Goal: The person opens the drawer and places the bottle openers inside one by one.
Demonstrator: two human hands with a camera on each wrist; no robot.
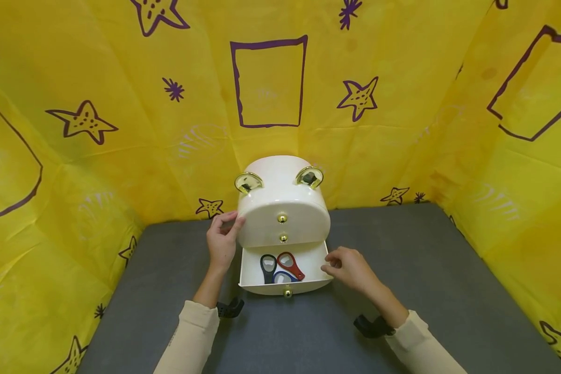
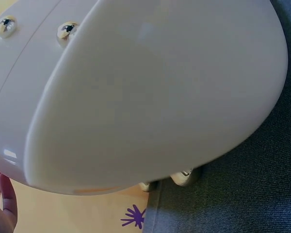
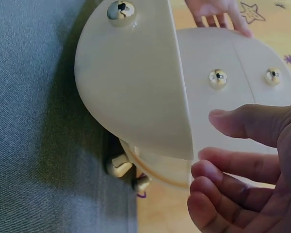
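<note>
A white rounded storage box (image 1: 285,223) with gold ear-like rings stands on the table, its bottom drawer (image 1: 315,262) pulled out. In the drawer lie three small pieces like hand magnifiers: a black one (image 1: 268,267), a red one (image 1: 290,264) and a blue one (image 1: 285,278), partly hidden by the drawer front. My left hand (image 1: 223,241) rests its fingertips against the box's left side. Beside the drawer's right edge is my right hand (image 1: 350,267), holding nothing; in the right wrist view its thumb (image 3: 237,121) stands apart from the loosely bent fingers.
Gold knobs (image 1: 282,218) sit on the box's front, and another knob (image 1: 288,293) is on the drawer. The dark grey table (image 1: 402,249) extends around the box. Yellow cloth (image 1: 205,114) with purple drawings hangs behind and at both sides. Both wrists carry black straps (image 1: 371,327).
</note>
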